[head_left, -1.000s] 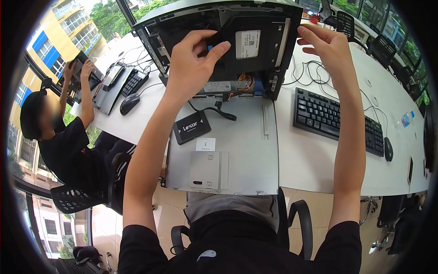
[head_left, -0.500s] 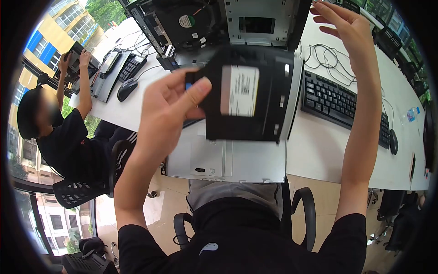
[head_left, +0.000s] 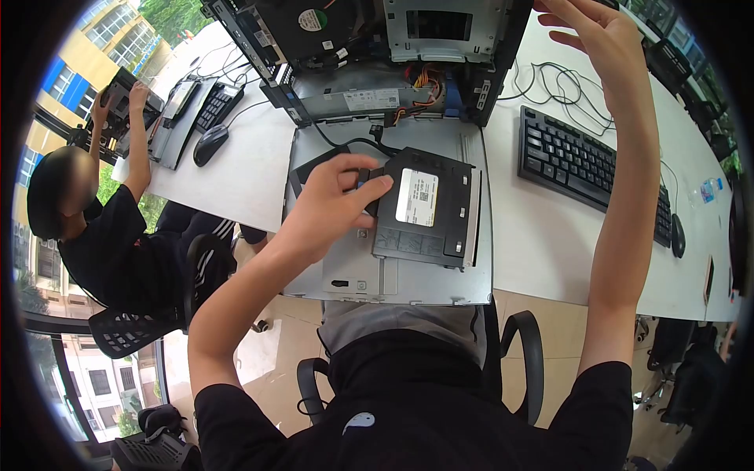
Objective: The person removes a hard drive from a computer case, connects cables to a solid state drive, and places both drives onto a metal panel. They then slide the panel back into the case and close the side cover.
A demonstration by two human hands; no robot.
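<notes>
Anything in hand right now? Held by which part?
Left hand holds the flat black drive by its left edge. Right hand is at the computer case; can't tell whether it grips.

The black drive with the white label (head_left: 428,208) has left the computer case (head_left: 503,74), where it sat tilted a second ago; half a second ago it was a blur in mid-air, and now it is low at the silver panel (head_left: 432,286). The left grip (head_left: 330,200) has come down with it. The metal bracket (head_left: 404,47) is uncovered, while the Lexar box (head_left: 305,174) has become mostly hidden. The view has dipped, cutting off the case's top
</notes>
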